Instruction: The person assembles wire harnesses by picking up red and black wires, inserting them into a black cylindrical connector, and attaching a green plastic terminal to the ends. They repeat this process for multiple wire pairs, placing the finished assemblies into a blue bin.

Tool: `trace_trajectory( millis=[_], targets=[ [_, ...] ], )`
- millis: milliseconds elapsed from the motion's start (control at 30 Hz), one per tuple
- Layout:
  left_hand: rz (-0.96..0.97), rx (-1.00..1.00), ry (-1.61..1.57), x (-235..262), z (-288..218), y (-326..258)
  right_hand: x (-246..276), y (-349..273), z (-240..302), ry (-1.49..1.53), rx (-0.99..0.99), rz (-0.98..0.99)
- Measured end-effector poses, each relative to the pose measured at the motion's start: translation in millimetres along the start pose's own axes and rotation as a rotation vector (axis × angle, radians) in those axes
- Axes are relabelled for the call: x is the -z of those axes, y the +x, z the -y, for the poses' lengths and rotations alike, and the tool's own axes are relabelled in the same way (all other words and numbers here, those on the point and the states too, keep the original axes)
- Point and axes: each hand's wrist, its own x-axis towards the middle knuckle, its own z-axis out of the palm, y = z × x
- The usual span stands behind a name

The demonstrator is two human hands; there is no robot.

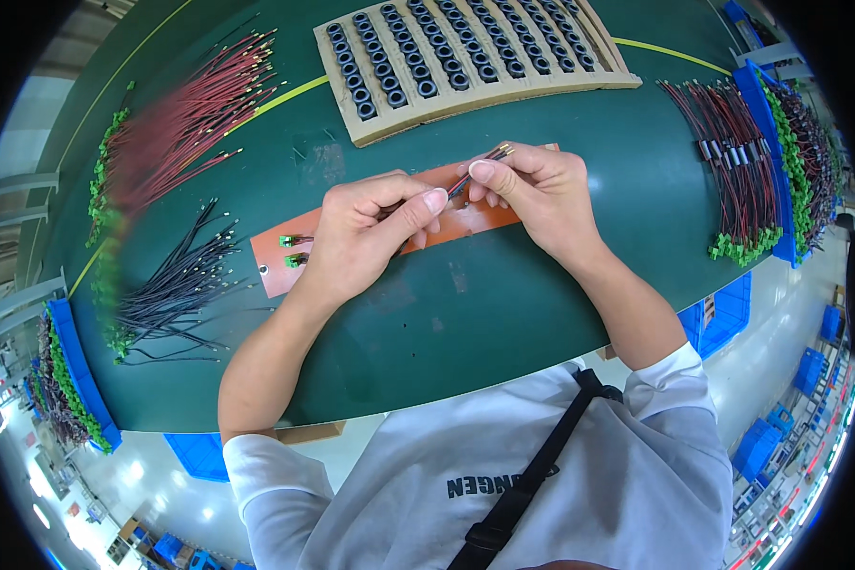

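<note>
My left hand (370, 233) and my right hand (546, 195) meet over an orange board (275, 275) on the green table. Between their fingertips runs a small bunch of thin red and black wires (459, 185). Bare metal tips of the wires stick out past my right thumb. Both hands are closed, thumbs pressed on the bunch. Two small green connectors (295, 259) lie on the board's left end, their leads running under my left hand. My hands hide the board's middle.
Beyond the board lies a cardboard tray (389, 130) with rows of black rings. Red wires (176, 142) and black wires (176, 290) with green connectors lie left. At right are wires with grey cylinders (722, 152), beside a filled blue bin (765, 142). Another blue bin (84, 380) stands at left.
</note>
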Motion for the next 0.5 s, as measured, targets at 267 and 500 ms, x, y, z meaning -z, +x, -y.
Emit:
trace_trajectory(
  millis=[267,500],
  targets=[
    [0.05,0.033,0.01,1.7,-3.0,0.6,1.1,0.2,0.7,0.002,0.007,0.021],
    [0.106,-0.019,0.052,2.8,0.8,2.2,6.8,1.7,-2.5,0.061,0.009,0.098]
  ],
)
